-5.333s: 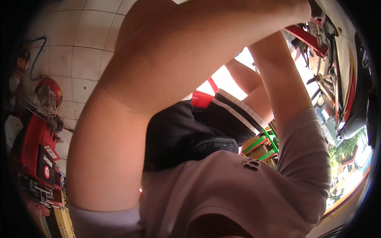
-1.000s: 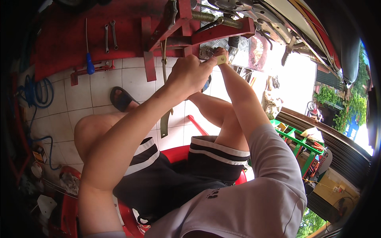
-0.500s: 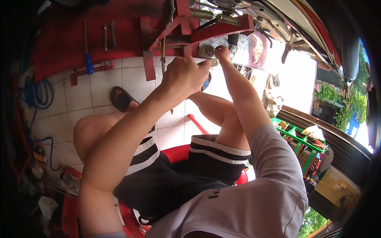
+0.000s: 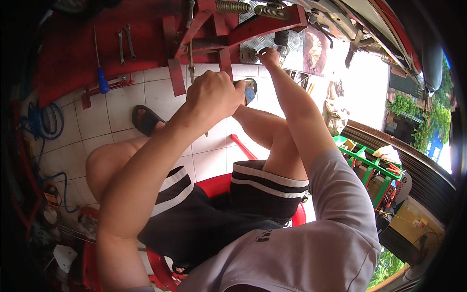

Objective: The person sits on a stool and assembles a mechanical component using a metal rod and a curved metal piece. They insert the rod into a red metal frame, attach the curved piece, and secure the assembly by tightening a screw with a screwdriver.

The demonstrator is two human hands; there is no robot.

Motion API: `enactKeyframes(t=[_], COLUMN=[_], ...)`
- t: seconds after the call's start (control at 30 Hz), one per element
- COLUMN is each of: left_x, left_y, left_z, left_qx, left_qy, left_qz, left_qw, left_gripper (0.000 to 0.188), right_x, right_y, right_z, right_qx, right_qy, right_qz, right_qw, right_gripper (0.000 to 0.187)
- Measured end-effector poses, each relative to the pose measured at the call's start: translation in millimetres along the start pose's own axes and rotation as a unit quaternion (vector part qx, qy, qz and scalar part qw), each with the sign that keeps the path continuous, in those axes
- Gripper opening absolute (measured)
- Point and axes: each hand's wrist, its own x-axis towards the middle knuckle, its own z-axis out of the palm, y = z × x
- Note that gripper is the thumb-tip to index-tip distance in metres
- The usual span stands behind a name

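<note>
The bar (image 4: 250, 83) is in the left hand (image 4: 211, 95), below the frame (image 4: 265, 27). One pale end shows past the thumb; the fist hides the rest. The left fingers are closed around the bar. The right hand (image 4: 270, 57) is below the frame's right beam, beside the textured plate (image 4: 249, 54). Its fingers are partly curled; whether they grip anything cannot be told.

Step in hand, as judged from the pose: manual handling of the bar, with the right hand at the plate. The next move appears to call for a firm left grip, clearance between bar and frame, and a clear view of the right fingers.

A rod (image 4: 190, 61) hangs at the frame's left side, above the left hand; contact cannot be confirmed. Left of the frame, two wrenches (image 4: 121, 47) lie on the desk (image 4: 73, 63); a screwdriver (image 4: 102, 80) projects past its edge. A green rack (image 4: 362, 158) stands well apart, to the frame's lower right.
</note>
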Motion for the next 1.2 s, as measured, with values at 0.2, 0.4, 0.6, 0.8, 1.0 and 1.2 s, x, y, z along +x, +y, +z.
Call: enactKeyframes(t=[0.2, 0.4, 0.6, 0.8, 1.0, 1.2], left_x=[-3, -4, 7, -5, 10, 17], left_y=[4, -1, -5, -10, -14, -6], left_z=[-4, 0, 6, -25, -30, -39], left_qx=[-0.012, 0.001, 0.008, -0.039, -0.089, -0.214], left_qy=[0.019, 0.028, -0.003, -0.035, 0.059, -0.012], left_qz=[-0.018, -0.006, 0.026, 0.048, 0.118, -0.004], left_qw=[1.0, 1.0, 1.0, 0.997, 0.987, 0.977], left_gripper=[0.056, 0.05, 0.029, 0.049, 0.024, 0.028], right_x=[-20, -25, -24, -112, -193, -182], right_y=[-23, -35, -20, -172, -230, -217], right_z=[3, 1, -26, -120, -188, -179], right_qx=[-0.003, -0.009, -0.157, -0.104, 0.152, 0.206], right_qy=[0.017, -0.005, -0.222, -0.434, -0.074, -0.064], right_qz=[0.058, 0.054, 0.004, -0.202, -0.289, -0.337], right_qw=[0.998, 0.998, 0.962, 0.872, 0.942, 0.916], right_gripper=[0.022, 0.019, 0.018, 0.022, 0.015, 0.015])
